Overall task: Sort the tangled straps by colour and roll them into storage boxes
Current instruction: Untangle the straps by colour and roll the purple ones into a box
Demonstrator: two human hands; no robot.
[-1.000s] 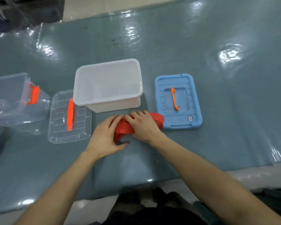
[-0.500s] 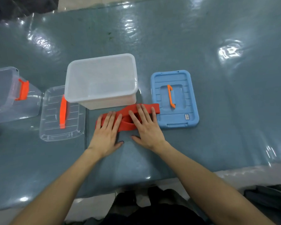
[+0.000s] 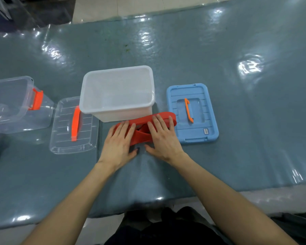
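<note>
Both hands: left hand [image 3: 118,145] and right hand [image 3: 164,138] flat, fingers straight, pressing red strap [image 3: 141,134]; gripping nothing.
Strap: on table [image 3: 245,147], just before white box [image 3: 117,92].
Layers: probably doubled, unclear.
Technique: smooth flat, then roll tightly from one end.

Red strap [image 3: 140,137]: both ends hidden under your left hand [image 3: 117,147] and right hand [image 3: 163,138]. Clear box [image 3: 11,103]: cut off at your left edge, contents blurred. Blue lid [image 3: 208,103]: label too small to read.
</note>
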